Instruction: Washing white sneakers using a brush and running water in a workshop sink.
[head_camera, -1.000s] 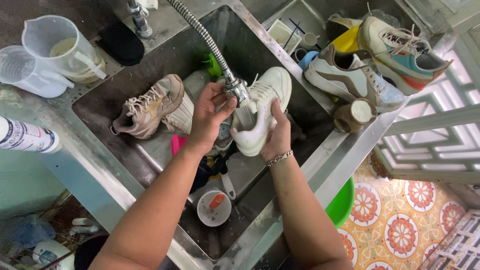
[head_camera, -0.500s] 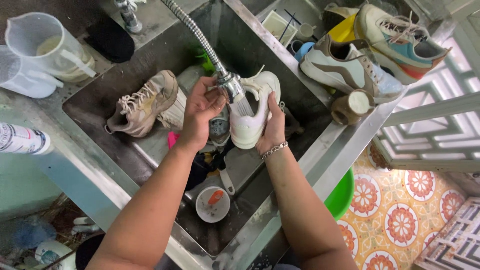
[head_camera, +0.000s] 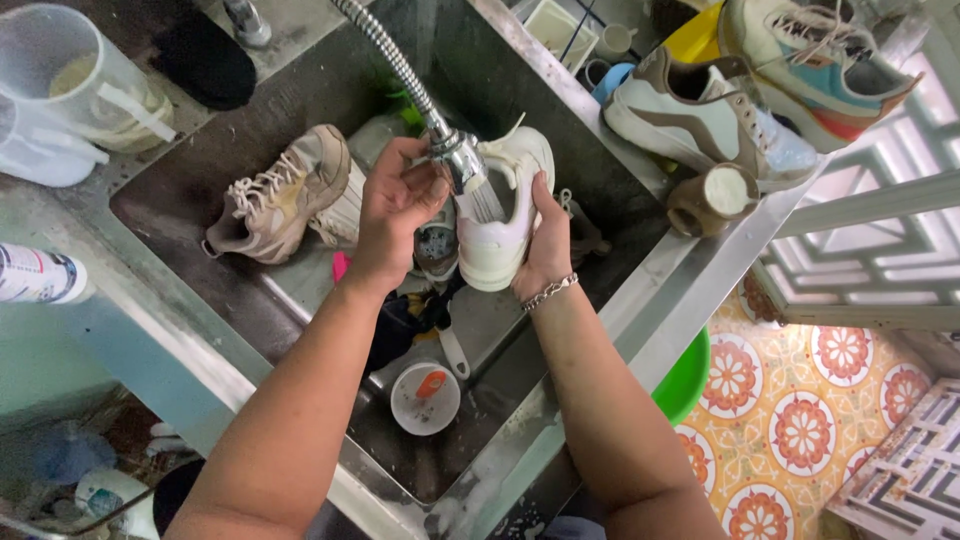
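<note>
Compared with a moment before, I saw the left hand (head_camera: 395, 205) had slid closer along the hose, fingers now curled round the chrome spray head (head_camera: 458, 160), and the water was falling straight onto the white sneaker (head_camera: 505, 215). I judged that the rinse had moved from aiming to actually wetting the shoe's upper.

The right hand (head_camera: 548, 235) was wrapped round the sneaker's far side, thumb and fingers closed on it, holding it tilted, with a bracelet (head_camera: 547, 292) at the wrist. The sneaker hung above the steel sink (head_camera: 200, 190), directly under the spray head, touching the right palm and just beside the left knuckles. A beige sneaker (head_camera: 275, 200) lay in the basin to the left, and 2 more shoes (head_camera: 700, 120) rested on the ledge.
</note>
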